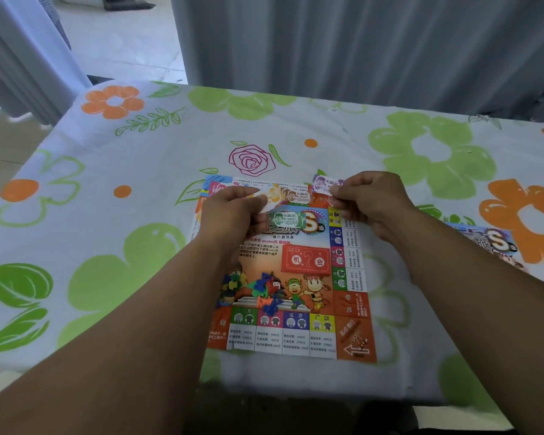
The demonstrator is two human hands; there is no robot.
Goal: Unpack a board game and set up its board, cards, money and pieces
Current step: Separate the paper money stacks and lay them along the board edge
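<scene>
The board (296,334) lies flat on the worktop (107,183), its far half beneath both hands. The left hand (230,211) grips fanned money notes (285,218), green and orange; the right hand (374,202) pinches a purple note (325,183) just beside them.

A white tablecloth (107,189) printed with green and orange flowers and one pink rose covers the table. Behind it hangs a grey curtain (358,42), with a pale tiled floor (123,39) showing to its left.

Floral-clothed table (107,199): game board (296,328) centre, box (490,240) right.
</scene>
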